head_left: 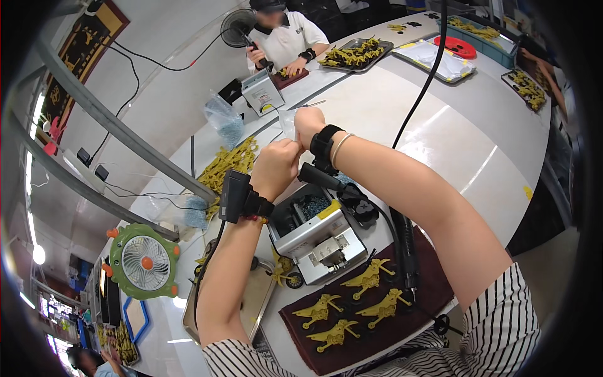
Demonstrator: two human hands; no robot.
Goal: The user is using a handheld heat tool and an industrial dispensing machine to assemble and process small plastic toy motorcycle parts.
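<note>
My left hand (276,164) and my right hand (308,127) meet over the far side of a silver screw feeder (330,251). Both have their fingers closed on a small clear plastic bag (287,123); the fingertips and most of the bag are hidden. Below them, the feeder's open bin (308,210) holds small dark screws. On the dark red cloth (377,333) nearest me lie several yellow toy-like parts (381,308). An electric screwdriver (408,254) rests tip-down at the cloth's right side.
A heap of yellow parts (229,163) and a bag of blue-grey screws (223,119) lie at the left. A green fan (146,261) stands near a metal tray (260,295). Across the table a co-worker (286,38) works beside another feeder (262,93). A black cable (427,81) hangs at right.
</note>
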